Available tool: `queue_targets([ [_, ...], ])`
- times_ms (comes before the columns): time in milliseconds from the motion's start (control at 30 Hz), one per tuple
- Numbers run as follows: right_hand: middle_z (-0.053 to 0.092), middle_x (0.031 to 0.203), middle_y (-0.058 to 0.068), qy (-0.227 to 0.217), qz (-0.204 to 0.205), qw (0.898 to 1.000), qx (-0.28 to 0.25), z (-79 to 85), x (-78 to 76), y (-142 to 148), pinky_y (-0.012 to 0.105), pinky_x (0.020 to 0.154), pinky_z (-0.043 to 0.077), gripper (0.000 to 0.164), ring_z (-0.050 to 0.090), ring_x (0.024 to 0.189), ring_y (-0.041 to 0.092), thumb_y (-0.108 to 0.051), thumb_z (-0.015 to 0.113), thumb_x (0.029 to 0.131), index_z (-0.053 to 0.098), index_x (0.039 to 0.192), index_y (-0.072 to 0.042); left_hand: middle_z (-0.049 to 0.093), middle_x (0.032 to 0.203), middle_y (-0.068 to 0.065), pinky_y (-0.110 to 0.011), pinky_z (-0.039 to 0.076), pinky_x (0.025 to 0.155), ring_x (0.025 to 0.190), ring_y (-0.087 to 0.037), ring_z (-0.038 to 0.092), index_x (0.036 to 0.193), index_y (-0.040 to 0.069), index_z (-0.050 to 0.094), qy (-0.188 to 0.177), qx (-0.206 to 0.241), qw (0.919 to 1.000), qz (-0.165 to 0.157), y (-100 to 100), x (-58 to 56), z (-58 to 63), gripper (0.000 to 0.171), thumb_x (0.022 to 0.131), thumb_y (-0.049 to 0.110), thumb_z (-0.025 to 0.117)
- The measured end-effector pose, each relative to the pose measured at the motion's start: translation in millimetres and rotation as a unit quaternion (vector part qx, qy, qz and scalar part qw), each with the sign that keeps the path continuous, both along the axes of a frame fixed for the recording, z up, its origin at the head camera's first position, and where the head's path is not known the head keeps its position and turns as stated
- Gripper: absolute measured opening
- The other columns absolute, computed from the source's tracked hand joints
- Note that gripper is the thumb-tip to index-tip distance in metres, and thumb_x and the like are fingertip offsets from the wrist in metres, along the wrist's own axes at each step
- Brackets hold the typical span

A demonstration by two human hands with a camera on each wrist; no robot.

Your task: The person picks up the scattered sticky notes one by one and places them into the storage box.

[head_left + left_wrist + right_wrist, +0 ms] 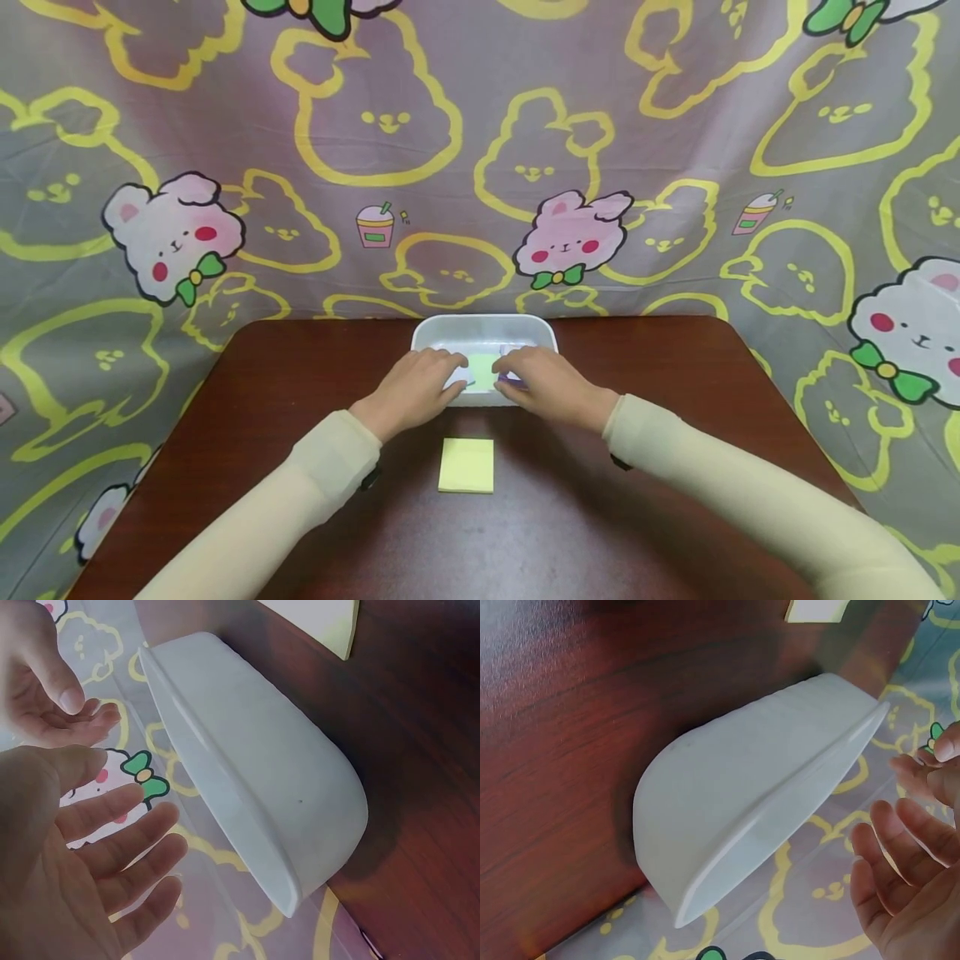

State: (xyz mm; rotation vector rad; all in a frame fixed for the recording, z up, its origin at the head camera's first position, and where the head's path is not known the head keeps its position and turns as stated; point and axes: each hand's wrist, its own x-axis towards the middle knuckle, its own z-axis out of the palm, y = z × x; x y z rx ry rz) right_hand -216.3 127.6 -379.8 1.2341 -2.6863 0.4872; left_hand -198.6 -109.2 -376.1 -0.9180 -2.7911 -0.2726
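Note:
Both hands hover over a white tray (487, 399) at the table's far edge. My left hand (420, 383) is above its left part, and my right hand (553, 385) above its right part, fingertips facing each other. Between them a light green sticky note pad (482, 372) shows inside the tray. Something purple (512, 381) lies by the right fingertips, mostly hidden by that hand. In the left wrist view the fingers (127, 847) are loosely spread, holding nothing. The right wrist view likewise shows relaxed, bare fingers (889, 862) beside the tray (727, 780).
A yellow sticky note pad (467, 465) lies on the dark brown table (637, 475), nearer than the tray. Behind the table hangs a grey cloth (450, 200) with cartoon rabbit and yellow outline prints; it also runs along both sides.

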Motion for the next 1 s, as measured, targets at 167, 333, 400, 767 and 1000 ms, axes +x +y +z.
queue_targets([
  [167,0.077,0.105,0.006,0.002,0.007,1.0,0.001,-3.7,5.6,0.5,0.039,0.089,0.057,0.023,0.072,0.097,0.021,-0.022,0.069,0.096,0.074,0.111,-0.006,0.075,0.108,-0.008,-0.043,0.056,0.089,0.099,-0.026,0.071,0.12,0.007,0.068,-0.009,-0.003,1.0,-0.002,1.3,5.5,-1.0,0.029,0.097,0.025,0.068],
  [333,0.077,0.104,0.004,0.01,0.009,1.0,0.004,-7.4,10.3,2.7,0.037,0.088,0.057,0.022,0.071,0.095,0.018,-0.022,0.069,0.096,0.074,0.11,-0.007,0.075,0.108,-0.008,-0.045,0.056,0.087,0.098,-0.027,0.07,0.119,0.007,0.068,-0.015,0.003,0.9998,-0.013,2.5,12.1,-3.3,0.028,0.097,0.024,0.067],
  [400,0.077,0.103,0.003,0.015,0.008,1.0,0.007,-8.8,12.4,3.6,0.036,0.086,0.058,0.021,0.07,0.093,0.016,-0.023,0.069,0.096,0.074,0.11,-0.008,0.075,0.107,-0.007,-0.046,0.056,0.085,0.096,-0.027,0.071,0.119,0.007,0.068,-0.015,0.004,0.9998,-0.014,2.7,14.7,-5.1,0.028,0.096,0.023,0.067],
  [767,0.075,0.099,-0.001,0.015,0.02,1.0,0.007,-22.9,23.7,4.9,0.035,0.084,0.057,0.017,0.069,0.09,0.015,-0.022,0.069,0.095,0.074,0.106,-0.01,0.074,0.102,-0.005,-0.044,0.055,0.081,0.089,-0.023,0.069,0.118,0.007,0.069,-0.034,-0.001,0.9992,-0.022,3.6,26.1,-21.5,0.028,0.095,0.024,0.069],
  [1000,0.074,0.097,-0.001,0.018,0.029,0.999,0.013,-32.7,29.6,4.8,0.035,0.084,0.056,0.016,0.068,0.09,0.014,-0.022,0.068,0.096,0.073,0.105,-0.01,0.073,0.098,-0.005,-0.042,0.055,0.079,0.089,-0.025,0.069,0.114,0.008,0.068,-0.013,-0.006,0.9993,-0.034,4.9,30.1,-30.4,0.026,0.094,0.025,0.07],
])
